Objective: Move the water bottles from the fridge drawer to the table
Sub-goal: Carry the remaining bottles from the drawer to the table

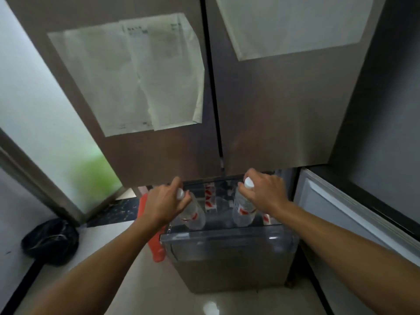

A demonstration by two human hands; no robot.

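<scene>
Biggest thing here is the fridge (261, 110) itself: its closed upper doors hang right over the pulled-out fridge drawer (229, 244), so lifting straight up could knock a cap or knuckle into the door's bottom edge, I reckon. The drawer has a tall clear front wall, and both bottles sit just behind it, so a low sideways pull would likely catch a bottle base on that rim. There's also an orange plastic thing (155, 246) on the floor at the drawer's left corner, easy to trip on when turning for the table, which isn't in view. Left hand (163, 205) has its fingers curled tight round the neck of the left water bottle (193, 215), which is tilted. Right hand (263, 192) pinches the right water bottle (243, 210) just under its white cap (249, 183); a thin grip if it's slick. More red-labelled bottles (210, 196) are still inside.
</scene>
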